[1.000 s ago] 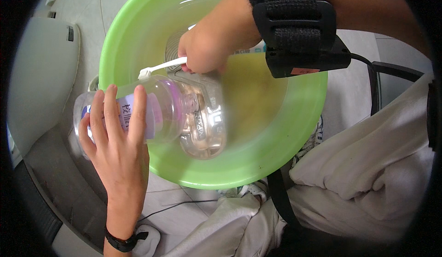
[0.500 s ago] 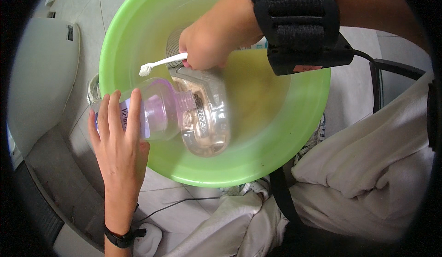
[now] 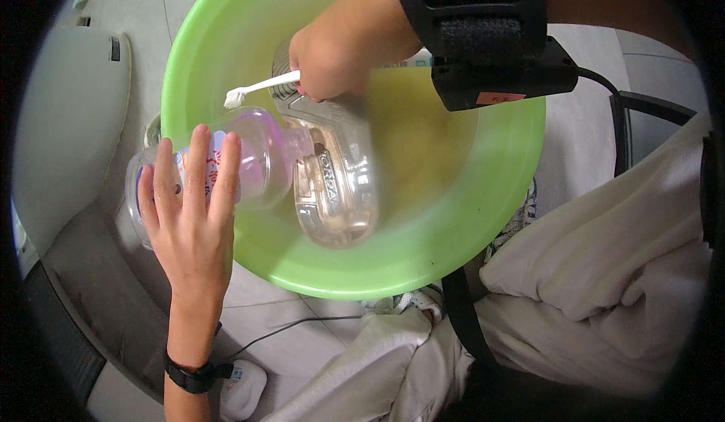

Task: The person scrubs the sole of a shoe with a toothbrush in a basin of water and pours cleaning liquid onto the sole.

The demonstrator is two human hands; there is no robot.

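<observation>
My left hand [image 3: 192, 233] is wrapped over a clear plastic bottle [image 3: 260, 157] with a purple tint and a printed label. The bottle lies on its side, its neck pointing right at a shoe [image 3: 336, 203] and overlapping its edge. That shoe is turned sole up, showing a translucent, pale brown sole, inside a green basin [image 3: 513, 195]. Closed around the handle of a white toothbrush [image 3: 260, 88], my right hand [image 3: 332, 55] is over the middle of the shoe. The brush head sticks out left, bristles above the bottle. My right fingertips are mostly hidden.
Yellowish, cloudy water [image 3: 423, 135] lies in the basin. A white rounded fixture [image 3: 72, 120] stands at the left on grey floor tiles. A thin dark cable [image 3: 302, 321] crosses the floor below the basin, beside my trouser leg [image 3: 362, 361].
The bottle has rolled in my left hand, so more of its label shows, and it has shifted slightly left and up. My right hand and the toothbrush have moved slightly up and left.
</observation>
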